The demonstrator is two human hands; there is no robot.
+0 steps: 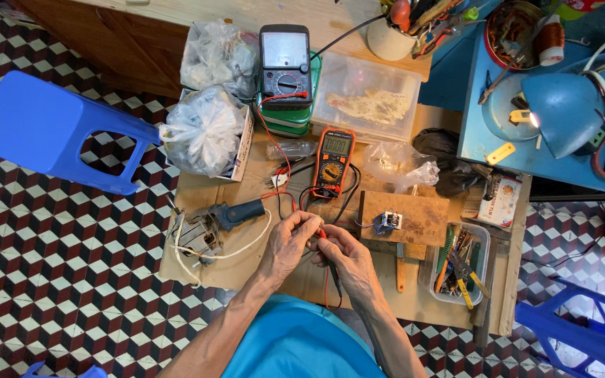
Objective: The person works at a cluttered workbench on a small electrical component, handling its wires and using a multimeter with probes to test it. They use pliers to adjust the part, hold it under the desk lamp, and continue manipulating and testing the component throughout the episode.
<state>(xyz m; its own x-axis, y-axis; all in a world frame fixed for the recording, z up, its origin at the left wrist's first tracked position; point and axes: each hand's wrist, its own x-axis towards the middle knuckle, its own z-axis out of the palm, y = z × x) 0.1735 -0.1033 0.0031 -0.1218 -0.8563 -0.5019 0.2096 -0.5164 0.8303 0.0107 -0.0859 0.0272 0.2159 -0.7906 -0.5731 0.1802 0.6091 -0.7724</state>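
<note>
left hand (290, 241) and right hand (348, 259) meet over worktop (260, 269), each pinching meter probe (325, 238); orange meter (334, 161) just beyond; testing step, next needs steady tip contact

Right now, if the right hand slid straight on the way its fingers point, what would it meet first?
The right hand points up-left at the left hand, which it already touches at the probe. Past that, probably the orange multimeter; depth is unclear.

Both hands, left hand (287, 241) and right hand (348, 260), are meeting before the digital multimeter (334, 161), a wooden block (414, 217) lying right, a soldering iron (236, 212) lying left.
</note>
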